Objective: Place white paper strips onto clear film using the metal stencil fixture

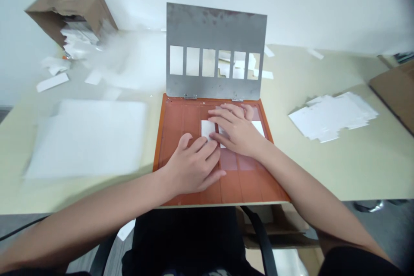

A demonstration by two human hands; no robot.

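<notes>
An orange-brown board [181, 168] lies at the table's front edge, with a grey metal plate [215, 26] hinged upright along its far side. Several rectangular windows run in a row through the plate. On the board, my left hand [197, 166] is palm down with fingers apart, its fingertips at the near edge of a small white card [207, 128]. My right hand [237, 131] stretches its fingers over the board just right of that card, partly covering other white pieces. One more white piece [258, 128] shows beyond its wrist. A pale translucent sheet [229, 160] lies beneath.
To the left lies a stack of white sheets [87, 138]. Behind it, an open cardboard box [77, 2] holds white scraps, with loose strips [52, 82] nearby. A pile of white cards [333, 116] sits on the right, near another cardboard box [396, 90].
</notes>
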